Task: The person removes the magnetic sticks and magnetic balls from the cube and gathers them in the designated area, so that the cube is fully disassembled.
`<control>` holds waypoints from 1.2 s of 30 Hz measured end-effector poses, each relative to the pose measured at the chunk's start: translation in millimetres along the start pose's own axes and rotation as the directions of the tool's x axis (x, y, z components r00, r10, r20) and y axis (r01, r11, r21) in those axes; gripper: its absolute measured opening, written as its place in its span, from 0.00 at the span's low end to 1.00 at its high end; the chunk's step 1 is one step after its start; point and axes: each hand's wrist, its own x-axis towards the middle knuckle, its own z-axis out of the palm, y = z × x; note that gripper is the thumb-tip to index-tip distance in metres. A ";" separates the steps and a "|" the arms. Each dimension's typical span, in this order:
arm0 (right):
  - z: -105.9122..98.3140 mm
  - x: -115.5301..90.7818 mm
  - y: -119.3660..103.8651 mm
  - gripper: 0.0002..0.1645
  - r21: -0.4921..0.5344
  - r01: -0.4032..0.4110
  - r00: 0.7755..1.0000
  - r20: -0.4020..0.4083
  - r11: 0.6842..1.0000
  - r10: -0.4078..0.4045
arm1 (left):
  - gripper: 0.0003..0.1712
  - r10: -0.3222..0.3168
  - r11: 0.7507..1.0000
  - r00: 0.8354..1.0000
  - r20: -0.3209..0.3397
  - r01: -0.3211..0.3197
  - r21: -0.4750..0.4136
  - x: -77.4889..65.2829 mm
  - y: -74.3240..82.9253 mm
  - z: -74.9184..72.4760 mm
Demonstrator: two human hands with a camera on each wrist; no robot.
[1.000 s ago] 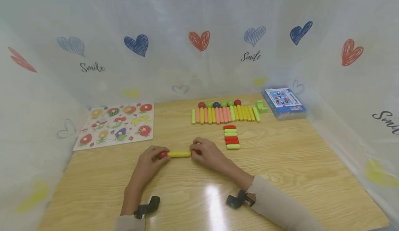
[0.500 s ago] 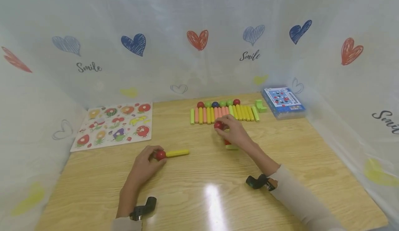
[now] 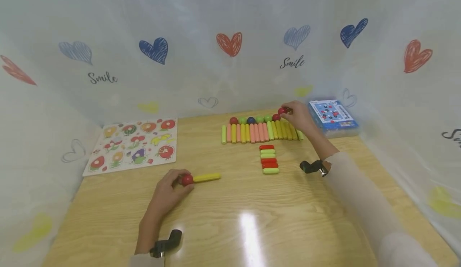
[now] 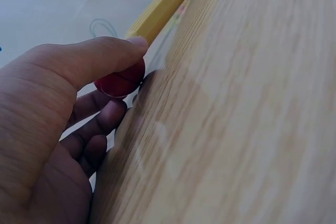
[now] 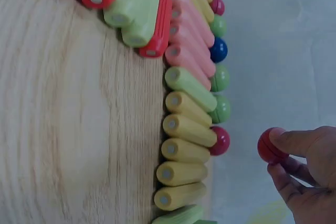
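Note:
My left hand (image 3: 168, 193) pinches a red ball (image 4: 122, 80) low on the table, its thumb across the top. A yellow magnetic rod (image 3: 207, 177) extends from that ball to the right, its far end free. At the back right, my right hand (image 3: 299, 115) holds another red ball (image 5: 271, 145) between thumb and fingertips, raised beyond the row of long rods. Below it in the head view sits a further red ball (image 3: 275, 117), the last in a line of red, green and blue balls behind the pink, yellow and green rods (image 3: 256, 133).
Short red and green rods (image 3: 268, 161) form a column in front of the long row. A blue box (image 3: 333, 117) stands at the back right, beside my right hand. At the left lies a fruit puzzle board (image 3: 131, 147). Hanging sheets with printed hearts surround the table (image 3: 223, 227).
My right hand has left the yellow rod's right end and carried its red ball back and right, over the short rods. My left hand stays at its ball; the rod's free end tilts slightly away.

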 end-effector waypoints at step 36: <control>14.0 26.8 34.8 0.23 -0.152 -0.045 0.976 0.205 0.987 0.076 | 0.22 0.016 1.000 1.000 -0.004 -0.016 -0.004 1.2 0.8 -2.0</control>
